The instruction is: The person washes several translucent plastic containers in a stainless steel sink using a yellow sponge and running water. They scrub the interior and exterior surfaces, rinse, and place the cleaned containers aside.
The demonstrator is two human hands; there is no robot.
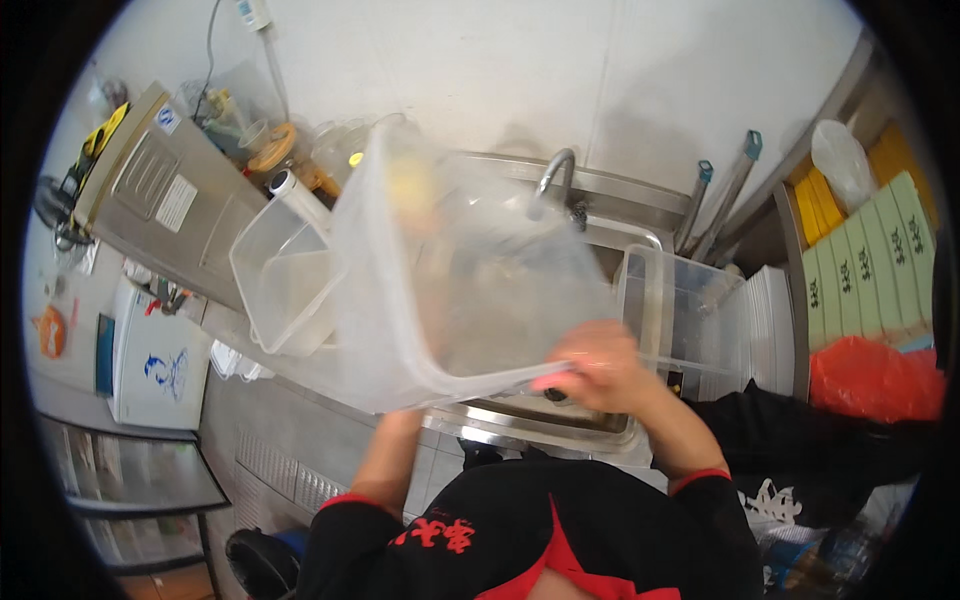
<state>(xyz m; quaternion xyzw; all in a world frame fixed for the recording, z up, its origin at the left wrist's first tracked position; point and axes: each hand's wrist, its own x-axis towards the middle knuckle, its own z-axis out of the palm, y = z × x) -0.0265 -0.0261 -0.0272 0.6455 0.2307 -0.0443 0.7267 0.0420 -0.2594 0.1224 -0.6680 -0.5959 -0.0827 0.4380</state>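
Note:
A large translucent plastic container (510, 300), blurred and tilted, hangs over the left part of a stainless steel sink (517, 435). My right hand (600, 364) grips its near right rim, with the thumb over the edge. My left hand (427, 262) shows blurred through the plastic, beside a blurred yellow thing (412, 184) that may be a sponge; the wall of the container hides how its fingers lie. Behind the container rises the curved metal faucet (559, 169). Below it, the left forearm passes behind the container.
Left of the sink stand more clear plastic containers (281, 270) and a steel appliance (172, 187). To the right are a clear plastic bin (694, 300), stacked green boxes (870, 262) and a red plastic bag (874, 379). Two metal poles (724, 199) lean against the wall.

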